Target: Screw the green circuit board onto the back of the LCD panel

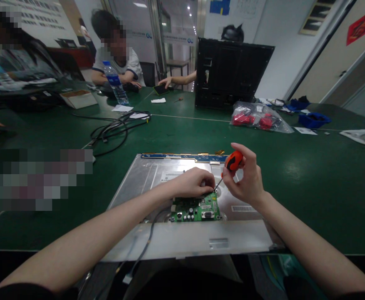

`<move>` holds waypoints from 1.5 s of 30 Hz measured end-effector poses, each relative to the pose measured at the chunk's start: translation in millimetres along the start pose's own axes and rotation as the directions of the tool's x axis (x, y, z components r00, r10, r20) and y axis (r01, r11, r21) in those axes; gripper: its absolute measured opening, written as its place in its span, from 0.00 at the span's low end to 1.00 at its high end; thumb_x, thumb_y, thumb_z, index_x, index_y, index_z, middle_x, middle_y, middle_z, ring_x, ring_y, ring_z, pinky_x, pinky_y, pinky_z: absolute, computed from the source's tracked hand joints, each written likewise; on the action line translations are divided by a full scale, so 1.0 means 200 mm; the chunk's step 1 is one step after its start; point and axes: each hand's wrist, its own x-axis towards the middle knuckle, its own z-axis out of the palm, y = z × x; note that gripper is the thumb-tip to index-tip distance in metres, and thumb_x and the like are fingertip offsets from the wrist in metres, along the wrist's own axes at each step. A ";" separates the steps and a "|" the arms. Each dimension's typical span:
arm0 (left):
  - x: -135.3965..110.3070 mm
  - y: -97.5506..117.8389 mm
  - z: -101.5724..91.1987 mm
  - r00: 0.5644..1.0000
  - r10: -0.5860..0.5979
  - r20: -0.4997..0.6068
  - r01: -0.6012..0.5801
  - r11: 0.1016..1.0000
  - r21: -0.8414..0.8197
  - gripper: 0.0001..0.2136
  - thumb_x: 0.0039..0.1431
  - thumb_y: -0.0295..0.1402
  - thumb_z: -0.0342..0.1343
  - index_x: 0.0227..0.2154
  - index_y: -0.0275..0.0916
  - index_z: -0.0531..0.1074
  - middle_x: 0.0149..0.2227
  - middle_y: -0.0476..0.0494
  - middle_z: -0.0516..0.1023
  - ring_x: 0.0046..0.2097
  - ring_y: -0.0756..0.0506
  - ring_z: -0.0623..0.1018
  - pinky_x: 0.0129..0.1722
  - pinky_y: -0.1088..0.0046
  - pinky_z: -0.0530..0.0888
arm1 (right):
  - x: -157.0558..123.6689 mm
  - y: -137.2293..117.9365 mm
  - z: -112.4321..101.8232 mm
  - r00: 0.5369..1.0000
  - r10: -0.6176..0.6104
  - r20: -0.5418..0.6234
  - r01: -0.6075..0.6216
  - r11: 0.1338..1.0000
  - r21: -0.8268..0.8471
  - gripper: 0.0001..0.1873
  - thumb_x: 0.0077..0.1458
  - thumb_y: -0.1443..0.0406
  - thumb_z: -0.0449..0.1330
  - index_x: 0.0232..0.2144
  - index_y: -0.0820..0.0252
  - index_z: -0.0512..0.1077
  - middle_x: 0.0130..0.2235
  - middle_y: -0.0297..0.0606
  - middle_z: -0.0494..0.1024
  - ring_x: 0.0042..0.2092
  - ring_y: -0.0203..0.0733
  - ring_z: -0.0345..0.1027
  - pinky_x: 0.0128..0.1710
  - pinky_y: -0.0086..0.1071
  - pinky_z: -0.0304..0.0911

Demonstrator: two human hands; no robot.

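Observation:
My right hand (247, 179) grips an orange-and-black screwdriver (234, 161), its thin shaft slanting down and left to the upper right corner of a green circuit board (197, 211). Beside the shaft tip, my left hand (197, 182) is closed with its fingers curled at the board's upper edge; whatever is between the fingertips is hidden. The board lies on the silver back of a flat display panel (129, 185). A narrow blue circuit strip (182, 157) runs along the panel's far edge. A dark cable (151, 237) leads from the board's left side over the near edge.
Black cables (120, 129) lie coiled at left, near a water bottle (116, 83). A large black monitor back (232, 73) stands across the green table (294, 200). Before it lies a plastic bag with red items (257, 120). Blue trays (314, 120) sit right. Other people sit opposite.

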 end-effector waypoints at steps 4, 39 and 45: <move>0.00 0.01 0.00 1.000 -0.001 -0.007 0.001 1.000 0.002 0.03 0.59 0.26 0.60 0.34 0.36 0.78 0.31 0.46 0.80 0.33 0.47 0.76 0.34 0.74 0.68 | 0.00 0.01 0.00 1.000 -0.018 0.017 0.018 1.000 -0.010 0.35 0.60 0.67 0.59 0.67 0.50 0.55 0.31 0.26 0.71 0.22 0.32 0.64 0.19 0.24 0.64; 0.02 0.01 -0.01 1.000 0.006 0.031 -0.004 0.999 -0.040 0.03 0.59 0.24 0.59 0.33 0.35 0.77 0.31 0.47 0.79 0.33 0.48 0.75 0.36 0.73 0.67 | -0.01 0.02 -0.01 0.991 0.066 0.118 -0.074 0.995 0.068 0.36 0.61 0.69 0.58 0.67 0.48 0.51 0.36 0.31 0.75 0.25 0.33 0.68 0.20 0.27 0.65; 0.02 0.01 0.00 1.000 0.017 0.010 -0.016 0.998 -0.061 0.03 0.60 0.25 0.58 0.33 0.35 0.77 0.30 0.47 0.78 0.32 0.48 0.75 0.35 0.73 0.68 | -0.01 0.02 -0.01 0.989 0.083 0.123 -0.088 0.995 0.039 0.36 0.63 0.64 0.61 0.68 0.43 0.50 0.37 0.31 0.75 0.25 0.33 0.69 0.22 0.29 0.67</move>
